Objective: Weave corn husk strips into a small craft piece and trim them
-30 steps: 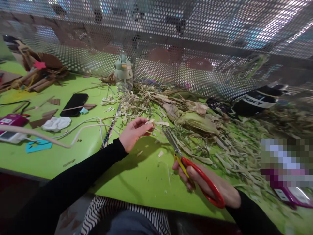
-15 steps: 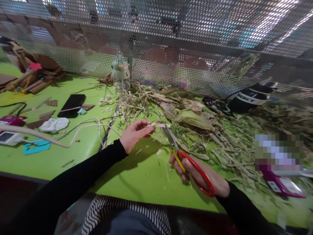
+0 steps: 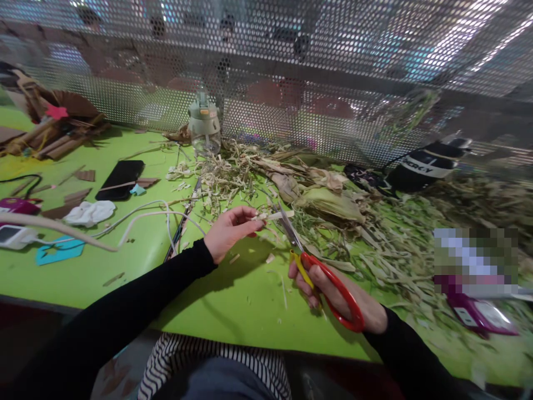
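1. Left hand (image 3: 233, 229) is above the middle of the counter (image 3: 233, 311); its grip is pinched together, thumb and fingertips clamped on a pale strip (image 3: 271, 215) that sticks out to the right.
2. Right hand (image 3: 331, 289) is over the near part of the counter, right of centre; its grip is wrapped round the handles of the scissors (image 3: 307, 260), blades angled up and away.
3. The blades look slightly apart and meet the strip near its free end. The strip remains in one piece, so I judge this cut not yet made; whether it lies fully between the blades I cannot tell.
4. Done, by the look of it: a heap of short pale bits (image 3: 225, 172) towards the far edge, and one loose scrap (image 3: 270, 258) just below the hands.
5. Uncut, apparently: a broad husk (image 3: 333, 203) beyond the scissors, its leaves largely whole — plus a spread of thin shreds (image 3: 391, 266) running towards the near right corner.
6. Progress, my estimate: well under way, with plenty of material left. How much of it is meant for cutting does not show.
7. Far edge: a bottle (image 3: 205, 125) stands behind the heap, near a mesh panel (image 3: 266, 66).
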Motion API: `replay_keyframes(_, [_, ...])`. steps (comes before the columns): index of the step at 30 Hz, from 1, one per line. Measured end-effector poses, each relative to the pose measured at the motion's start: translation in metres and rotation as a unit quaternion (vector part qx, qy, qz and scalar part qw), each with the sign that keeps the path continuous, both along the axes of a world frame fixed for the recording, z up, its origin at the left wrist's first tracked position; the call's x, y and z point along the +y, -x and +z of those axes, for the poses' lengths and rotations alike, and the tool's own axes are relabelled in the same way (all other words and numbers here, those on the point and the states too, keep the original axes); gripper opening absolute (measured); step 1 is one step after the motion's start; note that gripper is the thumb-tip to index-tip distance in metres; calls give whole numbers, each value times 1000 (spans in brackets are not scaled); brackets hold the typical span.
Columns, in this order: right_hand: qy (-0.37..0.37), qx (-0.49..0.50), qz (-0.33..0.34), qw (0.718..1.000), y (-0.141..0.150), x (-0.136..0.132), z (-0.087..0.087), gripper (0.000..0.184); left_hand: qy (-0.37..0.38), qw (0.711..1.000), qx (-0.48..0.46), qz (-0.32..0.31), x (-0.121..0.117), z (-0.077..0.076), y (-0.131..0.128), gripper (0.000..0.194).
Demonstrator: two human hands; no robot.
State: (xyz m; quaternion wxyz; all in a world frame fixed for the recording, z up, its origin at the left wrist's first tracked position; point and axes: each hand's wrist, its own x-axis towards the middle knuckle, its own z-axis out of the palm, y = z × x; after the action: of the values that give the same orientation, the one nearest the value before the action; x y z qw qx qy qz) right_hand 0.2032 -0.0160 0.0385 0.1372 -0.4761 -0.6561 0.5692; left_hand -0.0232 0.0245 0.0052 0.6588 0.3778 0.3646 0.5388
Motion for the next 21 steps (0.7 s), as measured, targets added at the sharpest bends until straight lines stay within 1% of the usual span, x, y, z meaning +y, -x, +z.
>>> replay_keyframes(8, [3, 15, -9, 1000, 0, 0, -4, 63, -2, 1000, 15, 0, 0, -1, -1, 24])
replay_keyframes(15, [15, -7, -19, 1000, -1, -1, -5, 68, 0, 1000, 10, -5, -1, -1, -2, 22])
replay_keyframes(18, [14, -23, -25, 999, -3, 0, -4, 67, 17, 1000, -9, -1, -1, 1, -1, 23])
replay_keyframes(21, [5, -4, -36, 999, -6, -1, -4, 67, 64, 997, -47, 12, 0, 3, 0, 23])
